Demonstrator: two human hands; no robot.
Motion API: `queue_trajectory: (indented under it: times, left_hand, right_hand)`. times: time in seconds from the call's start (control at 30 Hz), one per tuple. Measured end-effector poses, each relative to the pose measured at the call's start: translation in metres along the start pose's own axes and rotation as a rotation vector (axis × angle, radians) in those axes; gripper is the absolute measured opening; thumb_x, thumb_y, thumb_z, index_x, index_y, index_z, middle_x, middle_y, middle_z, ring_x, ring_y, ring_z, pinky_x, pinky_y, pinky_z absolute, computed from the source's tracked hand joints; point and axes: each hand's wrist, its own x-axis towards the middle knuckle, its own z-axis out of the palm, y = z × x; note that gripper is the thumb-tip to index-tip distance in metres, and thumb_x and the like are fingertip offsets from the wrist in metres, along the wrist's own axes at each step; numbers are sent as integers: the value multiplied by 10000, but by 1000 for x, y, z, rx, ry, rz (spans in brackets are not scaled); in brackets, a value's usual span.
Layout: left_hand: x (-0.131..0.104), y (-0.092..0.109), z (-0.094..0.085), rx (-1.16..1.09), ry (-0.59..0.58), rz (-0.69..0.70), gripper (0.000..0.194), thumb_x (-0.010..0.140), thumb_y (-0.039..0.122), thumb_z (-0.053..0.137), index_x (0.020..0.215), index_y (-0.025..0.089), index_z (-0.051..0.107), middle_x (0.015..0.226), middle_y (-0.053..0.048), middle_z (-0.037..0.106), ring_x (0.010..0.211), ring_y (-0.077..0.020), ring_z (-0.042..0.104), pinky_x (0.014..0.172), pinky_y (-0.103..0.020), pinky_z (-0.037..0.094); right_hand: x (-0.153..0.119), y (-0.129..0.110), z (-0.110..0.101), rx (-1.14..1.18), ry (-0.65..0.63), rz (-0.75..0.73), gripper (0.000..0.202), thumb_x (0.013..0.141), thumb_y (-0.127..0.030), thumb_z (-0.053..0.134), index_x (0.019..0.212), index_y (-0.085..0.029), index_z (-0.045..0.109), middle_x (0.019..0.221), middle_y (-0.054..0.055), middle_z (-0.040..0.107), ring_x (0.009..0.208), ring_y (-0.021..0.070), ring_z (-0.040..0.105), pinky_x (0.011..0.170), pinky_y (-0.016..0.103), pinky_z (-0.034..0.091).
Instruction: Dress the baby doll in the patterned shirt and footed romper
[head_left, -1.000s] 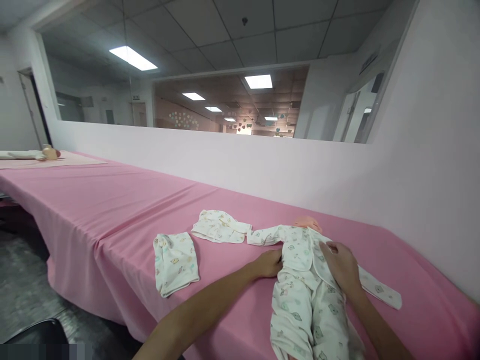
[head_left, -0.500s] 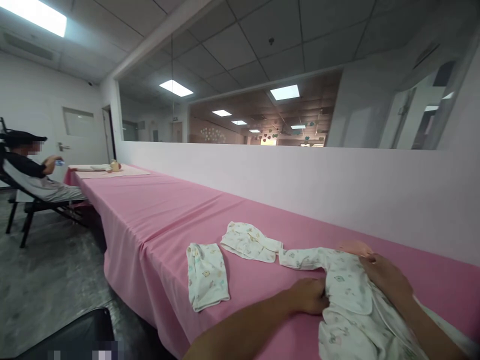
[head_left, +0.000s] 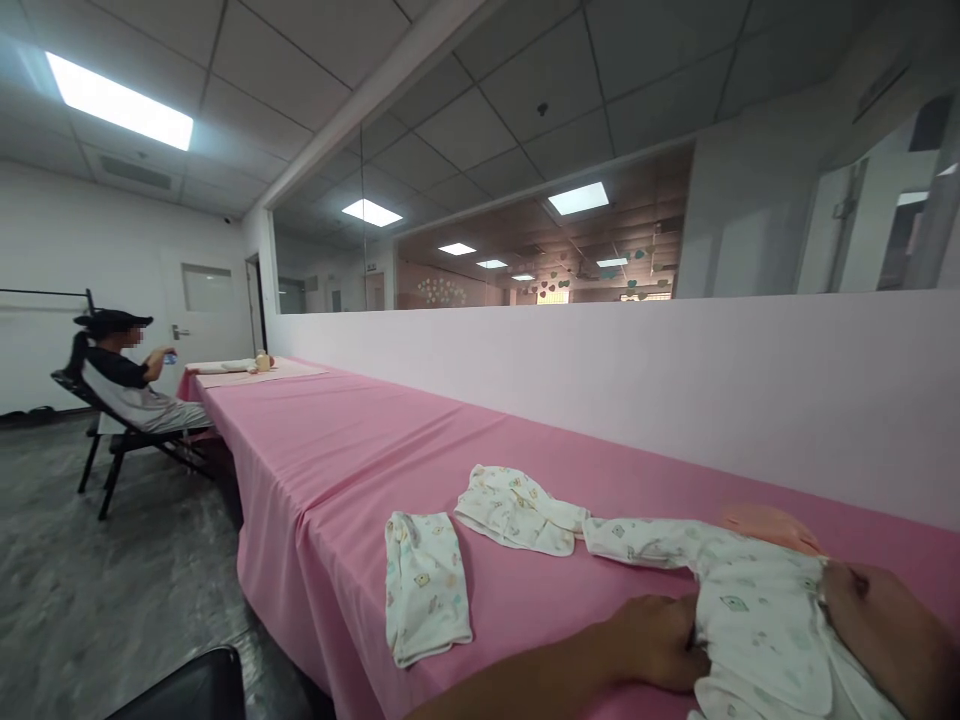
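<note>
Head view: doll (head_left: 772, 524) on pink cloth (head_left: 360, 440) is already in printed top (head_left: 757, 605), seemingly not yet fastened, my left hand (head_left: 664, 640) curled at its side, right hand (head_left: 889, 625) across from it, both grips unclear.

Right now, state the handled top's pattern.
The white top has small scattered prints; head view shows them best.

The long table (head_left: 390, 480), under pink cloth (head_left: 277, 560), bears a patterned garment (head_left: 427, 590), a second garment (head_left: 519, 510) nearby, a doll (head_left: 772, 525) in white clothes (head_left: 761, 610) and, at the far end, a pale mat (head_left: 296, 373).
</note>
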Motion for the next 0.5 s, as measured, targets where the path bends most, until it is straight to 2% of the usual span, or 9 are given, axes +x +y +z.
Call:
queue_trajectory:
  times: [0.23,0.37,0.5]
  left_hand:
    - [-2,2,-1,-34,-1,10,519,817,365,574,1305,237,452,1312,-88,584,1196,-353,566,952,-441,476]
    - [-4,6,-3,-69,-25,-11,550,805,362,594,1324,248,450,1341,-85,568,1211,-345,554,976,-442,463]
    - [-4,7,-4,-71,-30,-13,553,808,357,588,1332,250,446,1333,-84,576,1222,-351,547,984,-457,456]
  right_hand:
    - [-8,1,-7,291,19,41,204,722,-479,411,785,-310,506,925,196,646,932,330,626,724,439,442]
    - [-9,3,-13,441,-15,138,180,691,-482,478,729,-312,523,871,166,662,871,301,648,679,417,453]
    - [0,14,-4,439,23,138,171,686,-478,487,703,-317,543,821,149,675,826,285,668,647,392,482]
